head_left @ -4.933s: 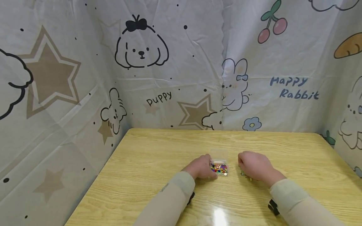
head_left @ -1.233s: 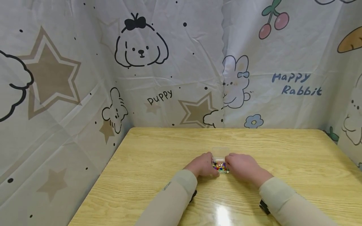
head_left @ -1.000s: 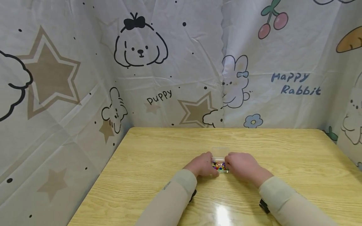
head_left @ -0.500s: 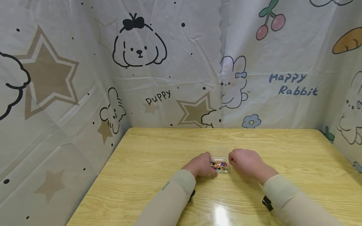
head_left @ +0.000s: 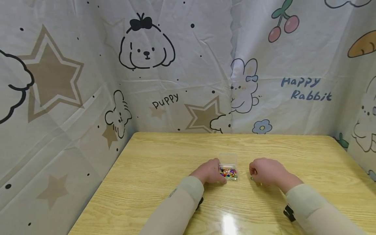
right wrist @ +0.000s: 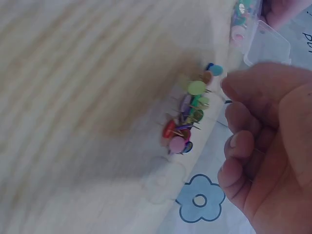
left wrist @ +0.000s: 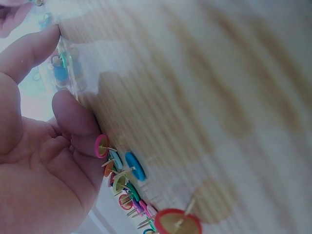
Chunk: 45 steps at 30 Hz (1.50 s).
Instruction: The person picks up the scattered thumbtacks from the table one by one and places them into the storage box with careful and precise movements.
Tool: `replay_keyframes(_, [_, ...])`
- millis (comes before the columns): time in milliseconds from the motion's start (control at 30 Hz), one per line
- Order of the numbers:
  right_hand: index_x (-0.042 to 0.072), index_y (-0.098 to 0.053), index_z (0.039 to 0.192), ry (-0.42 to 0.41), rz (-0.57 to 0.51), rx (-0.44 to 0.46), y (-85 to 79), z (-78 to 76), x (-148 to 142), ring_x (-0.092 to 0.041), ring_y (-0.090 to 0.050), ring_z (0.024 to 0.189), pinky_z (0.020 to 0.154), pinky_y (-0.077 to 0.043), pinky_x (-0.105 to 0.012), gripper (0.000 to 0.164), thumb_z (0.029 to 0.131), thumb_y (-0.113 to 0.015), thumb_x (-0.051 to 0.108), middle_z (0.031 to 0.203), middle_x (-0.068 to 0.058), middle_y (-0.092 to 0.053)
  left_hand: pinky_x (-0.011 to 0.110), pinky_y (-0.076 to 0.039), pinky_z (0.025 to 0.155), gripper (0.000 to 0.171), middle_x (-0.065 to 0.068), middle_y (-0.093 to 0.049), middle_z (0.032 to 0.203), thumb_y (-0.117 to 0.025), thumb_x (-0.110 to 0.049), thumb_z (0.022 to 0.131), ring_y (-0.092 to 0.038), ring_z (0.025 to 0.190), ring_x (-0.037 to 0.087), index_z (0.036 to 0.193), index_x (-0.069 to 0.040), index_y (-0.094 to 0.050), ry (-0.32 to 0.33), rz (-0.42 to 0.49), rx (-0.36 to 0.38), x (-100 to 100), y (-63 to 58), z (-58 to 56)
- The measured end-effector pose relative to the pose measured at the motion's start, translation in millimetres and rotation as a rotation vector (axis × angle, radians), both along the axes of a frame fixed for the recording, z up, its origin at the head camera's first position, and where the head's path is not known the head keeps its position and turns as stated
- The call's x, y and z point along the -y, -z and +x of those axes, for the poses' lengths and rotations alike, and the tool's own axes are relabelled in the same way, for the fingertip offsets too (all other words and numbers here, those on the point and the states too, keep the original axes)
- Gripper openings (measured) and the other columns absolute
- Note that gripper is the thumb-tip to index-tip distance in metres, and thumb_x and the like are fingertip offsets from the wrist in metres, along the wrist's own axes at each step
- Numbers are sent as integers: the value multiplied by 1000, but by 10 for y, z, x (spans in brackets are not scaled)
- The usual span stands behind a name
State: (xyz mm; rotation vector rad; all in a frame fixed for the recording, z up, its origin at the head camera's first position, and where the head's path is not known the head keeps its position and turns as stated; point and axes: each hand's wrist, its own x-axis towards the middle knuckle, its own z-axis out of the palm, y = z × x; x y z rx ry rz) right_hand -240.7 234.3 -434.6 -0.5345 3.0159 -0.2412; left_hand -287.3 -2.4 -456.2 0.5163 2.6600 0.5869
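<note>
Hiding most loose thumbtacks point(right wrist: 196, 115) from head view: right hand point(head_left: 266, 171).

head view | clear box point(head_left: 232, 178): left end hidden by fingers of left hand point(head_left: 209, 172) | tacks inside point(head_left: 228, 172): too small to count | loose tacks point(right wrist: 196, 115): mostly hidden behind fingers of right hand point(head_left: 267, 171)
</note>
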Motion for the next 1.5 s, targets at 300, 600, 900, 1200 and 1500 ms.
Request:
replay_keyframes(300, [24, -54, 67, -6, 22, -9, 67, 30, 6, -12, -43, 57, 53, -39, -34, 18, 76, -66, 14, 63, 8, -49, 33, -45, 63, 52, -3, -55, 82, -83, -39, 70, -51, 69, 15, 101, -15, -49, 1, 0, -4, 4, 5, -3])
replay_keyframes(600, [23, -51, 64, -14, 19, -53, 101, 20, -7, -12, -41, 54, 50, -36, -32, 24, 80, -63, 11, 59, 7, -47, 32, -45, 63, 51, -3, -55, 82, -83, -37, 69, -52, 69, 15, 100, -16, -48, 9, 2, -7, 0, 3, -6])
replay_keyframes(900, [23, -53, 67, -22, 7, -65, 68, -10, 28, -10, -42, 51, 50, -38, -31, 21, 82, -62, 12, 60, 7, -48, 33, -45, 64, 53, -3, -54, 83, -82, -39, 70, -51, 70, 15, 102, -15, -48, 7, -13, -6, 0, 13, -10])
replay_keyframes(1200, [23, -58, 75, -74, -63, -124, -48, -13, 196, -7, -45, 60, 58, -44, -33, 15, 86, -67, 17, 70, 12, -54, 33, -45, 64, 53, -3, -54, 84, -82, -40, 70, -51, 70, 15, 104, -16, -48, 9, -16, 2, -9, 7, -19])
replay_keyframes(1500, [23, -62, 75, -104, -92, -131, 14, -72, 386, -4, -47, 62, 60, -47, -32, 13, 84, -69, 18, 71, 14, -55, 31, -44, 63, 52, -2, -55, 83, -82, -38, 70, -50, 69, 15, 100, -14, -47, 29, -17, -16, -12, -5, -14])
